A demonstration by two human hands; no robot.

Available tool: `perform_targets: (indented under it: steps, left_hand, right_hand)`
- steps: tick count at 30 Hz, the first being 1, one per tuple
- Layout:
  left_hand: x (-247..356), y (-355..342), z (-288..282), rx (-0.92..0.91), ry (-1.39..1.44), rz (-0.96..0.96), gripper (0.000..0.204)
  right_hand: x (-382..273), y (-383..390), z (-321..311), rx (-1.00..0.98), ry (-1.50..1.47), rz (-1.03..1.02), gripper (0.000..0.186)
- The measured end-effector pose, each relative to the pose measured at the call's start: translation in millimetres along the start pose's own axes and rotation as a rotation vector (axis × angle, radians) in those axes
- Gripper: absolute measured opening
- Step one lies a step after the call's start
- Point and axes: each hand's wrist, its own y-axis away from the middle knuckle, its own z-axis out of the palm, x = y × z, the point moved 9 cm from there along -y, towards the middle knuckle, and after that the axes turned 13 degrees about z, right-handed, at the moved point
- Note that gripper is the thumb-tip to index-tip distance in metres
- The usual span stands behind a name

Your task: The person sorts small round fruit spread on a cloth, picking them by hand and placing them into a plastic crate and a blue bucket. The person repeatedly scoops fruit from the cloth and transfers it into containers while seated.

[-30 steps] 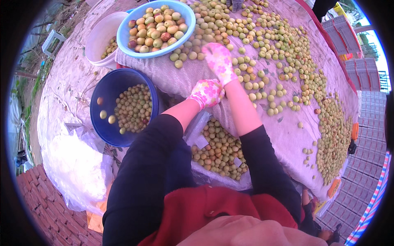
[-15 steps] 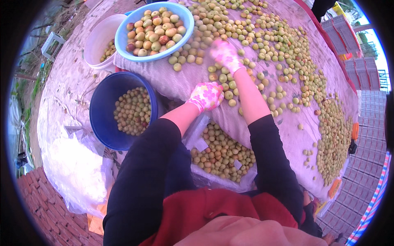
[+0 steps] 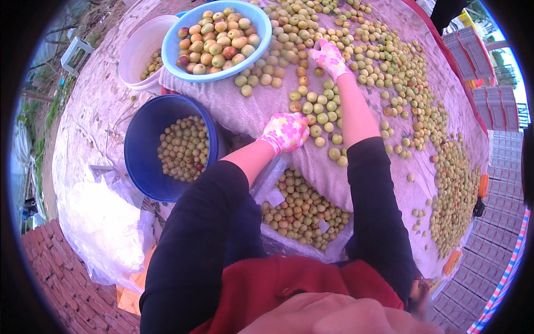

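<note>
Both my hands wear white gloves with pink and yellow flowers. My left hand point(image 3: 286, 132) is closed at the near edge of the cloth-covered table point(image 3: 245, 114), its fingers curled under. Whatever it may hold is hidden. My right hand point(image 3: 329, 57) reaches farther out among loose plums point(image 3: 384, 69), greenish yellow with some red blush. Its fingers are stretched toward the plums at its left, and no plum shows in its grasp. A small group of plums point(image 3: 321, 108) lies between my hands. Below my left hand, a lined box point(image 3: 337, 245) holds many plums.
A light-blue basin point(image 3: 265, 39) heaped with larger, redder plums stands at the far left of my hands. Nearer are a white bucket point(image 3: 127, 61) and a dark-blue bucket point(image 3: 136, 167), both holding fruit. Plastic sheeting point(image 3: 103, 222) lies left. Stacked cartons point(image 3: 470, 53) stand at far right.
My right hand has moved right over the plums, from a blurred sweep to a clear pose. The left hand stays closed in nearly the same place. The whole view has shifted slightly.
</note>
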Motion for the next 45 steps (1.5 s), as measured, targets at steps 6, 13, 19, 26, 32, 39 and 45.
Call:
perform_targets:
  steps: [6, 13, 19, 26, 32, 39, 45]
  left_hand:
    - [1, 0, 0, 0.003, -0.004, 0.015, 0.025]
    - [0, 0, 3, -0.006, -0.013, 0.014, 0.025]
    - [1, 1, 0, 0.009, 0.007, 0.017, 0.026]
    - [1, 1, -1, 0.019, 0.002, 0.024, 0.026]
    - [1, 0, 1, 0.021, -0.012, 0.03, 0.025]
    - [2, 2, -4, 0.042, -0.019, 0.037, 0.026]
    - [-7, -1, 13, -0.006, -0.02, 0.006, 0.027]
  right_hand:
    - [-49, -5, 19, 0.219, 0.202, -0.342, 0.045]
    - [-23, 7, 24, -0.174, 0.17, -0.291, 0.041]
    - [18, 22, -17, -0.015, -1.039, 0.015, 0.034]
    - [-85, 24, 3, 0.125, -0.224, -0.431, 0.028]
    - [-89, 28, 45, 0.059, 0.393, -0.302, 0.03]
    - [-31, 35, 16, -0.018, -0.404, -0.103, 0.037]
    - [-31, 134, 31, -0.264, -1.457, 0.054, 0.034]
